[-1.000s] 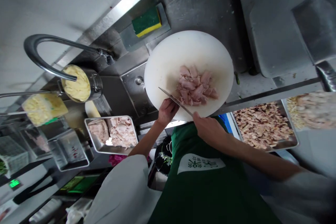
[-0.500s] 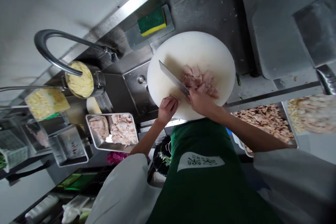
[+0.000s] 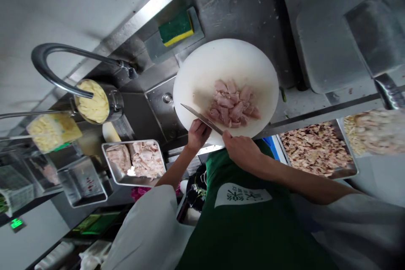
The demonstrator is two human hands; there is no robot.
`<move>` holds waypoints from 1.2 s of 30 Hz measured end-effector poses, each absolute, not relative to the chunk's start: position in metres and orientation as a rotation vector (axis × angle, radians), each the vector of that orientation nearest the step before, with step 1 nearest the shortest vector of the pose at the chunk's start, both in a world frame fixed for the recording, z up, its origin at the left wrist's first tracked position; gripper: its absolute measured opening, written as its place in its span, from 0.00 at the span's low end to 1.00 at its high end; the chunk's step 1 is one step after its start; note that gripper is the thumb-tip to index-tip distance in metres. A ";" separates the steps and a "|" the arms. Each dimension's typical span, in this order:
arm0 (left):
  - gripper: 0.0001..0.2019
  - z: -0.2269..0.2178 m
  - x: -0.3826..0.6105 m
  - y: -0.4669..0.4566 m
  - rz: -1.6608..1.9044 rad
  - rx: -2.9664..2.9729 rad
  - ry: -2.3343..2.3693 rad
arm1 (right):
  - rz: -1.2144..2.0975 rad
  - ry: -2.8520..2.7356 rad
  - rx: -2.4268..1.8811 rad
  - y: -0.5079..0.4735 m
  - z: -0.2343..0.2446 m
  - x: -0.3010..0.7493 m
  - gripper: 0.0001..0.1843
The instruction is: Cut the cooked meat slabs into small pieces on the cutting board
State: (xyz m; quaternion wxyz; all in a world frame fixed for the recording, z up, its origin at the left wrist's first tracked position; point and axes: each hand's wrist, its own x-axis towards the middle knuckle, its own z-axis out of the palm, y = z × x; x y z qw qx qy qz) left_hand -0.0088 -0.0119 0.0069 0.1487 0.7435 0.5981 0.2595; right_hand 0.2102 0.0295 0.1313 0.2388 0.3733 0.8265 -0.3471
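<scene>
Sliced pale pink meat (image 3: 234, 103) lies in a loose pile on a round white cutting board (image 3: 202, 65). My right hand (image 3: 242, 152) is closed round the handle of a knife (image 3: 201, 117), at the board's near edge. The blade points away to the left, between the pile and my left hand. My left hand (image 3: 198, 136) has curled fingers pressed down at the near left of the board, close against the blade. A small piece of meat appears to be under its fingertips, mostly hidden by them.
The board bridges a sink (image 3: 163, 112) under a curved faucet (image 3: 60, 46). A sponge (image 3: 176, 27) lies behind. Left are a metal tray of meat (image 3: 160, 145) and a pot (image 3: 114, 101) of pale yellow slices. A tray of chopped food (image 3: 316, 149) stands right.
The knife and my right hand have drawn back toward my body, and the blade tip is lower. More of the meat pile shows. My left hand stays at nearly the same spot.
</scene>
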 end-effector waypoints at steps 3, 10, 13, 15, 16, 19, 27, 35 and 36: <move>0.05 0.006 -0.008 -0.011 0.722 2.123 1.706 | -0.975 2.196 1.020 0.029 0.129 0.211 0.14; 0.04 0.003 -0.008 -0.012 0.768 2.084 1.736 | -0.970 2.270 1.030 0.036 0.114 0.200 0.17; 0.05 0.003 -0.008 -0.011 0.742 2.086 1.699 | -0.951 2.197 1.018 0.025 0.114 0.210 0.15; 0.06 0.003 -0.008 -0.011 0.731 2.100 1.698 | -0.941 2.211 1.021 0.027 0.107 0.203 0.15; 0.06 0.003 -0.008 -0.011 0.726 2.105 1.708 | -0.939 2.251 1.025 0.032 0.100 0.195 0.16; 0.06 0.004 -0.008 -0.013 0.729 2.109 1.750 | -0.953 2.407 1.004 0.065 0.076 0.162 0.20; 0.05 0.003 -0.005 -0.016 0.818 2.079 1.801 | -0.922 2.450 1.063 0.078 0.104 0.183 0.19; 0.06 0.004 -0.009 -0.016 0.776 2.074 1.775 | -0.983 2.238 0.991 0.036 0.132 0.203 0.17; 0.06 0.004 -0.009 -0.016 0.758 2.082 1.779 | -0.974 2.256 0.993 0.037 0.130 0.201 0.17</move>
